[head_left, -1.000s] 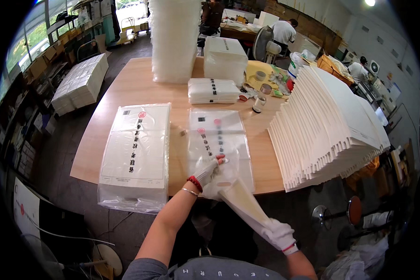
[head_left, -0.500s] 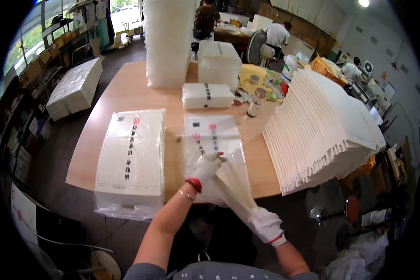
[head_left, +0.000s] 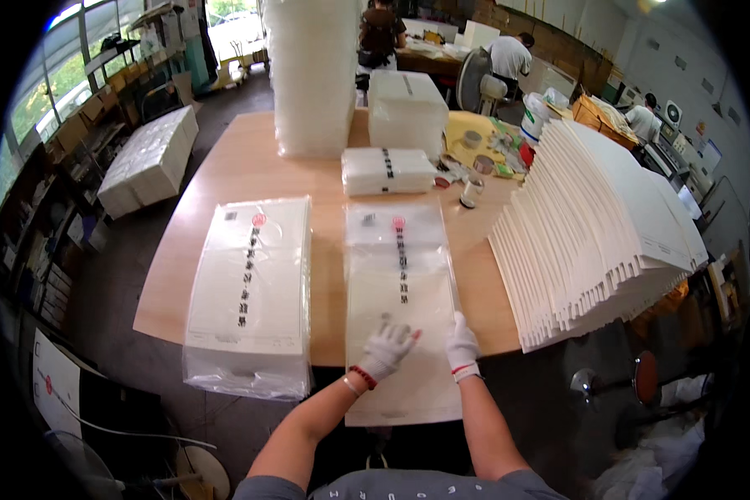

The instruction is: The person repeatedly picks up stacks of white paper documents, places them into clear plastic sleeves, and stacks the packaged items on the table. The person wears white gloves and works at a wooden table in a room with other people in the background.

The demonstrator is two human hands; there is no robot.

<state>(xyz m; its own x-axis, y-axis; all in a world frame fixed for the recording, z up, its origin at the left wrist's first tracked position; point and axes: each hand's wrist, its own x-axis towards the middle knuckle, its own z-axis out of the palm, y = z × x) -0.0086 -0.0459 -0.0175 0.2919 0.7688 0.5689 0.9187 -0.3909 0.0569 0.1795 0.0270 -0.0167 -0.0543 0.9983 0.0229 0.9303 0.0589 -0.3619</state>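
A cream paper bundle [head_left: 404,396] lies lengthwise in front of me, its near end jutting past the table edge. Its far part sits under the film of a clear plastic bag [head_left: 375,221] printed with black characters and a red mark. My left hand [head_left: 387,348], in a white glove, rests on the paper with fingers spread, the thumb toward the right. At the paper's right edge my gloved right hand [head_left: 462,343] has its fingers closed around the side. To the left is a stack of filled printed bags [head_left: 246,283].
A tall fanned stack of cream paper [head_left: 596,242] stands at right. Behind are packed printed bags [head_left: 387,172], a white block stack [head_left: 408,112] and a tall translucent stack [head_left: 312,83]. A small jar [head_left: 472,193] and tape rolls lie near them. A stool [head_left: 644,377] is at right.
The cream paper, rolled and tilted between my hands before, now lies flat with its far part inside the bag. My right hand moved up and in to its edge; my left hand opened.
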